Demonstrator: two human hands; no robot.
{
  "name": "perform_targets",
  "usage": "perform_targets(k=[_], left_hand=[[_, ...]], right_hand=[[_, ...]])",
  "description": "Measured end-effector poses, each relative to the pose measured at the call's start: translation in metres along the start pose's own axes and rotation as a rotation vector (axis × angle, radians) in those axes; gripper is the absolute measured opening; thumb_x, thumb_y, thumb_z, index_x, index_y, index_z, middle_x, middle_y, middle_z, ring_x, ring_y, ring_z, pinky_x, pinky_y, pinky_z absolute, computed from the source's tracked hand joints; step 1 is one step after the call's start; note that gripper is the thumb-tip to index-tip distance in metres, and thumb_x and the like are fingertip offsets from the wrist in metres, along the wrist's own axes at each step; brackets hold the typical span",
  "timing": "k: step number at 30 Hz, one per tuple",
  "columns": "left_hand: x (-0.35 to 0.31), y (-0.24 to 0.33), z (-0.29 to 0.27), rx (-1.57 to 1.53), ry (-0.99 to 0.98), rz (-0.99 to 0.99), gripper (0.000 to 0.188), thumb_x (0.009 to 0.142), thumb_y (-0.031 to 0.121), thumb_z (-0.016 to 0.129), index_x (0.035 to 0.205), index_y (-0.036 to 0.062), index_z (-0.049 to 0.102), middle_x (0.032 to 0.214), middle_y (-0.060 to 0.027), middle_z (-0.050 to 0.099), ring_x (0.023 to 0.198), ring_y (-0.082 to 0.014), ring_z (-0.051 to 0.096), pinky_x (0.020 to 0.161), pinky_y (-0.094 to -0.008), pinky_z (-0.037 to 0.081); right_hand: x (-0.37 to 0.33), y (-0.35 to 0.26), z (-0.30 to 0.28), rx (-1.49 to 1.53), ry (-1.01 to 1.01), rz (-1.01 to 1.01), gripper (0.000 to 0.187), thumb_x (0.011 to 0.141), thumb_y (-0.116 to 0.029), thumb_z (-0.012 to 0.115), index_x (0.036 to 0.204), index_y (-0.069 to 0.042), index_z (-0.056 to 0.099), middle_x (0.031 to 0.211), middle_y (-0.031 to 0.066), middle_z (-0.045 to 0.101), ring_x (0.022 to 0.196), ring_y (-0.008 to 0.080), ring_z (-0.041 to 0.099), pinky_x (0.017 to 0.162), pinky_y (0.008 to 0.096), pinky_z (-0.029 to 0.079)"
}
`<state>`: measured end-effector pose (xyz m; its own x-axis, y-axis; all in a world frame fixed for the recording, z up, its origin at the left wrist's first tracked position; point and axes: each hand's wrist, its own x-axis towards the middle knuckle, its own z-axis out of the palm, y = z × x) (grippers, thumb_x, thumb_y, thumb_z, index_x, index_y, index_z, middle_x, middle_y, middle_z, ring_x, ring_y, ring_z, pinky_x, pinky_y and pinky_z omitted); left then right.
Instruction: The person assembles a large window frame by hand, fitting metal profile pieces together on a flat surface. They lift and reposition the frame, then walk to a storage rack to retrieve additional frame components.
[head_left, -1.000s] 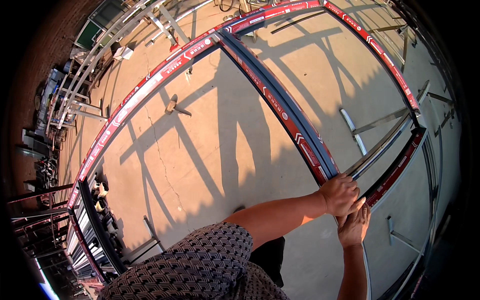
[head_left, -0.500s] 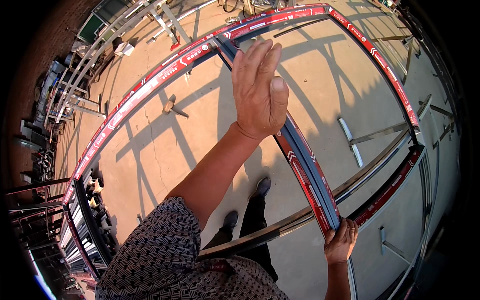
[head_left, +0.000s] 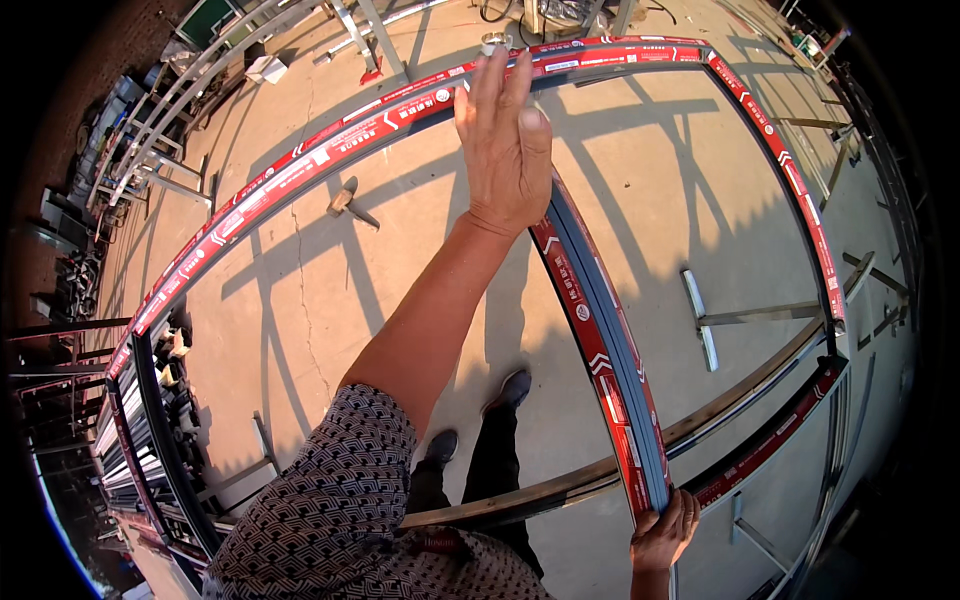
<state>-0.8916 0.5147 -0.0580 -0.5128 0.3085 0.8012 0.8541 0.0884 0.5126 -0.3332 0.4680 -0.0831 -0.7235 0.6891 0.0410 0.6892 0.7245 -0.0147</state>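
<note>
A large rectangular frame [head_left: 330, 152] of dark profiles covered in red printed film lies raised above the floor. A dark bar [head_left: 603, 340] with red film along its sides crosses it from the far rail toward me. My left hand [head_left: 505, 165] is stretched over the far part of this bar, fingers straight and thumb apart, hiding its far end. Whether the palm touches the bar I cannot tell. Down at the near end, my right hand [head_left: 665, 530] wraps its fingers round the bar.
A long wooden-topped support [head_left: 540, 496] runs under the near side. A hammer [head_left: 345, 197] lies on the floor inside the frame. Metal stand legs [head_left: 700, 318] show at the right. Metal racks [head_left: 160, 150] stand at the far left, and stacked profiles [head_left: 135, 465] lie at the lower left.
My view has shifted, so the frame's far rail appears lower. My left hand has moved closer to the far rail and now covers the bar's far end. The right hand keeps its grip.
</note>
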Motion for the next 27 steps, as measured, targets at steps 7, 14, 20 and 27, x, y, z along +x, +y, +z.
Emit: perform_targets(k=[7, 14, 20, 27], left_hand=[[-0.037, -0.083, 0.038, 0.102, -0.185, -0.288, 0.062, 0.116, 0.047, 0.022, 0.166, 0.0129, 0.039, 0.172, -0.0225, 0.030, 0.161, -0.0420, 0.023, 0.130, -0.0567, 0.009], [0.034, -0.092, 0.020, 0.119, 0.076, -0.115, 0.068, 0.116, 0.050, 0.015, 0.165, 0.0100, 0.041, 0.169, -0.0211, 0.036, 0.158, -0.0396, 0.027, 0.129, -0.0488, 0.015], [0.096, -0.141, -0.015, 0.112, 0.207, -0.043, 0.068, 0.116, 0.051, 0.017, 0.165, 0.0098, 0.039, 0.168, -0.0228, 0.034, 0.157, -0.0405, 0.027, 0.130, -0.0491, 0.014], [0.029, -0.153, 0.075, 0.219, -0.199, 0.034, 0.063, 0.115, 0.052, 0.032, 0.158, 0.0104, 0.050, 0.159, -0.0281, 0.049, 0.149, -0.0380, 0.045, 0.126, -0.0477, 0.029]], right_hand=[[0.007, -0.001, 0.005, -0.007, 0.022, -0.018, 0.061, 0.112, -0.039, 0.034, 0.125, 0.015, 0.059, 0.121, 0.0306, 0.067, 0.117, 0.0511, 0.062, 0.112, 0.0609, 0.044], [-0.003, 0.003, -0.001, -0.022, -0.014, 0.021, 0.062, 0.112, -0.039, 0.033, 0.128, 0.015, 0.058, 0.121, 0.0321, 0.066, 0.118, 0.0525, 0.061, 0.111, 0.0611, 0.044], [0.024, -0.013, -0.009, 0.048, 0.122, -0.055, 0.065, 0.113, -0.054, 0.040, 0.129, 0.002, 0.068, 0.116, 0.0202, 0.072, 0.107, 0.0426, 0.069, 0.095, 0.0535, 0.056], [0.012, -0.004, -0.003, 0.023, 0.108, -0.065, 0.067, 0.111, -0.056, 0.045, 0.131, 0.005, 0.063, 0.121, 0.0233, 0.069, 0.110, 0.0460, 0.067, 0.098, 0.0572, 0.055]])
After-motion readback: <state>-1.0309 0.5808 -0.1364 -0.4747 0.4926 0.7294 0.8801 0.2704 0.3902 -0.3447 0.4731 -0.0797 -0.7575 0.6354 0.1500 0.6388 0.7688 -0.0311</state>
